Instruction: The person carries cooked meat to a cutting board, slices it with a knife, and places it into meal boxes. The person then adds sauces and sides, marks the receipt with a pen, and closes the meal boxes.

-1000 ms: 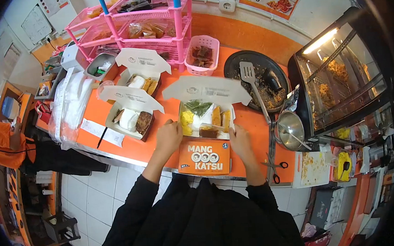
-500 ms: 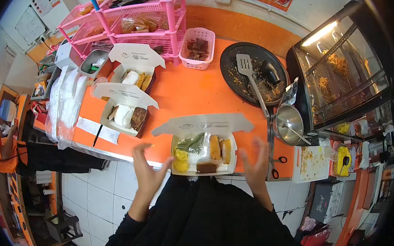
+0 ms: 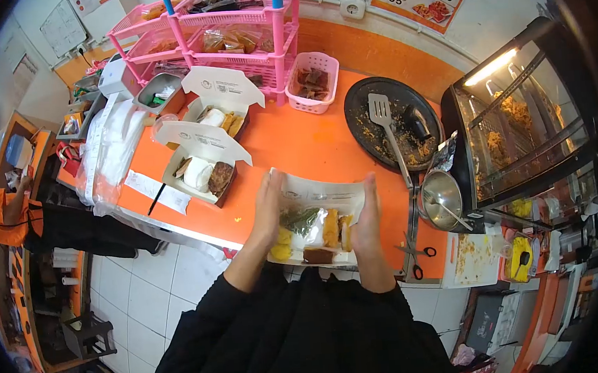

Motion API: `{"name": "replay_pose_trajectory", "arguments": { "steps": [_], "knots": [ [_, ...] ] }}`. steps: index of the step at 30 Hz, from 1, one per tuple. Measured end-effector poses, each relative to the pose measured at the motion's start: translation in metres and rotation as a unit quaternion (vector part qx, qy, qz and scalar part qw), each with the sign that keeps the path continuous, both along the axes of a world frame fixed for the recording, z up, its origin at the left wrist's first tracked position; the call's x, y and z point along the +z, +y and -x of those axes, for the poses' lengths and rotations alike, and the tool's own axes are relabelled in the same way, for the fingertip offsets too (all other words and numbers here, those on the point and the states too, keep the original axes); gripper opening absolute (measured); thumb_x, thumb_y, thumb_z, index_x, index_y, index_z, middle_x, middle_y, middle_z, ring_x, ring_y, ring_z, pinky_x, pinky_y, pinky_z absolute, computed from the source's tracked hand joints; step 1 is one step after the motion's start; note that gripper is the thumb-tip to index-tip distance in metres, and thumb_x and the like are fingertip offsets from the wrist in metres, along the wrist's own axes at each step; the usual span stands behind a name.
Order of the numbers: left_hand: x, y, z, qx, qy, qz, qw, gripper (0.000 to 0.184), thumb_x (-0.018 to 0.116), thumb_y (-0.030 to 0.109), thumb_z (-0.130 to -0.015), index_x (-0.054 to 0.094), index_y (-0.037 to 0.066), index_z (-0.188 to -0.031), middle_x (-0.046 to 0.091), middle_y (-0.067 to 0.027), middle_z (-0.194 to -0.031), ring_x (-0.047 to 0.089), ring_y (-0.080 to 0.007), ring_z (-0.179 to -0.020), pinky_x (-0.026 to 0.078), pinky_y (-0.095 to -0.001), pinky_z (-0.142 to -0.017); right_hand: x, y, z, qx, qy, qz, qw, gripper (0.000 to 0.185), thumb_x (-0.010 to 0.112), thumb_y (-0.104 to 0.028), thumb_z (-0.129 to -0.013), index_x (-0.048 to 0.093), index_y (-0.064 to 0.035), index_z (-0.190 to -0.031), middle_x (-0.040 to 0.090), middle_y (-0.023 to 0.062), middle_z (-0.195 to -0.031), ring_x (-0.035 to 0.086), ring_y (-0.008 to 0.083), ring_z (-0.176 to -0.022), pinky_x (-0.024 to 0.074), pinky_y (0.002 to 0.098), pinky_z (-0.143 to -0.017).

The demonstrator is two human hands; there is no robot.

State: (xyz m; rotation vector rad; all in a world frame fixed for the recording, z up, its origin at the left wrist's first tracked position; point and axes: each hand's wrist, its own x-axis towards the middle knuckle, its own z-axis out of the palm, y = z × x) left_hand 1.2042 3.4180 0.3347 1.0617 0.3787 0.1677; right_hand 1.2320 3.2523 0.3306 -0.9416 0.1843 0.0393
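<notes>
A paper takeaway box [image 3: 324, 192] stands at the counter's front edge with its lid raised. My left hand [image 3: 267, 213] presses along the box's left side, fingers extended up by the lid flap. Opposite it, my right hand [image 3: 365, 216] holds the right side the same way, and the lid's side flaps are folded in between my palms. Inside lie a clear bag with green leaves [image 3: 300, 219], golden fried pieces [image 3: 331, 228], a brown block [image 3: 318, 256] and yellow food [image 3: 281, 244], partly hidden by my left hand.
Two more open food boxes [image 3: 206, 151] stand at the back left, near plastic bags [image 3: 112, 144]. A pink rack [image 3: 279, 56] and basket [image 3: 314, 102] are behind. To the right are a black pan [image 3: 357, 123] with a spatula, a metal bowl [image 3: 440, 194], scissors [image 3: 414, 250] and a display case [image 3: 542, 100]. A co-worker [image 3: 3, 214] stands far left.
Both hands have come inward from beside the box onto its sides. The lid's spread side flaps are now folded in between them. The camera view has shifted slightly.
</notes>
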Motion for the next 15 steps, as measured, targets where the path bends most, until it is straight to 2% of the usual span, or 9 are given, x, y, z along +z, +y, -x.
{"name": "replay_pose_trajectory", "arguments": {
  "steps": [1,2,4,5,7,10,11,14,15],
  "knots": [
    [-0.008,0.012,-0.004,-0.052,0.015,-0.052,0.997,0.034,0.054,0.039,-0.095,0.058,0.005,-0.1,0.052,0.001,-0.087,0.05,-0.0089,-0.089,0.041,-0.0269,-0.081,0.001,-0.002,-0.004,0.004,-0.005,0.033,0.999,0.026,0.057,-0.031,-0.095,0.055,-0.0059,-0.1,0.056,0.0011,-0.093,0.055,0.01,-0.089,0.0446,0.0258,-0.078],
    [-0.008,0.014,-0.009,-0.056,0.022,-0.066,0.996,0.033,0.056,0.038,-0.095,0.059,0.005,-0.098,0.054,0.0011,-0.085,0.051,-0.0085,-0.084,0.042,-0.0263,-0.076,0.001,-0.004,-0.008,0.007,-0.009,0.067,0.998,0.025,0.059,-0.03,-0.094,0.055,-0.0051,-0.099,0.055,-0.0005,-0.087,0.054,0.0089,-0.086,0.0445,0.0252,-0.076],
    [0.014,0.015,-0.015,-0.065,0.037,-0.094,0.993,0.031,0.059,0.035,-0.093,0.061,0.004,-0.094,0.057,0.0014,-0.081,0.053,-0.0076,-0.075,0.044,-0.0251,-0.067,0.001,-0.007,-0.016,0.016,-0.069,0.16,0.985,0.028,0.059,-0.03,-0.094,0.057,-0.0044,-0.105,0.059,0.0013,-0.094,0.056,0.0094,-0.088,0.045,0.0253,-0.077],
    [0.019,0.015,-0.015,-0.063,0.018,-0.096,0.993,0.03,0.061,0.033,-0.092,0.063,0.003,-0.094,0.06,0.0001,-0.083,0.054,-0.0077,-0.074,0.045,-0.0247,-0.066,0.001,-0.01,-0.017,0.02,-0.097,0.207,0.973,0.03,0.06,-0.031,-0.094,0.058,-0.0041,-0.107,0.06,0.0022,-0.098,0.057,0.0096,-0.089,0.0453,0.0254,-0.078],
    [0.026,0.014,-0.016,-0.061,-0.019,-0.099,0.993,0.027,0.065,0.028,-0.09,0.066,0.002,-0.093,0.065,-0.0023,-0.088,0.057,-0.008,-0.073,0.046,-0.0238,-0.063,0.004,-0.022,-0.016,0.075,-0.08,0.187,0.976,0.024,0.063,-0.024,-0.092,0.062,-0.0029,-0.103,0.062,0.002,-0.099,0.057,0.0087,-0.089,0.0459,0.0251,-0.077],
    [0.015,0.042,-0.006,-0.153,-0.058,-0.216,0.963,0.021,0.068,0.021,-0.087,0.071,0.002,-0.095,0.068,-0.0064,-0.102,0.062,-0.0099,-0.081,0.049,-0.0239,-0.071,0.007,-0.056,-0.015,0.202,-0.067,0.239,0.947,0.02,0.068,-0.016,-0.087,0.068,-0.0027,-0.101,0.06,0.0071,-0.115,0.056,0.0117,-0.102,0.0447,0.0272,-0.086],
    [0.018,0.053,0.002,-0.218,-0.045,-0.201,0.954,0.019,0.072,0.017,-0.082,0.073,0.007,-0.098,0.068,-0.0106,-0.109,0.062,-0.0166,-0.099,0.048,-0.0299,-0.088,0.007,-0.069,-0.012,0.252,-0.064,0.27,0.927,0.02,0.07,-0.014,-0.085,0.07,-0.0029,-0.101,0.059,0.0098,-0.123,0.055,0.0134,-0.108,0.044,0.0284,-0.09],
    [-0.006,0.066,0.028,-0.341,-0.186,-0.26,0.884,0.02,0.075,0.013,-0.077,0.074,0.01,-0.097,0.052,-0.018,-0.134,0.046,-0.0267,-0.127,0.034,-0.0381,-0.107,0.002,-0.094,0.013,0.314,-0.258,0.367,0.837,0.027,0.075,-0.012,-0.078,0.071,-0.0038,-0.103,0.04,0.0157,-0.145,0.038,0.021,-0.132,0.0332,0.034,-0.106],
    [-0.016,0.063,0.04,-0.328,-0.191,-0.277,0.883,0.024,0.075,0.013,-0.076,0.073,0.011,-0.1,0.042,-0.0183,-0.141,0.035,-0.0281,-0.133,0.028,-0.0396,-0.109,-0.005,-0.098,0.023,0.317,-0.262,0.366,0.835,0.029,0.075,-0.011,-0.077,0.07,-0.0027,-0.105,0.031,0.0157,-0.148,0.031,0.0227,-0.136,0.0296,0.0357,-0.109]
  ]
}}
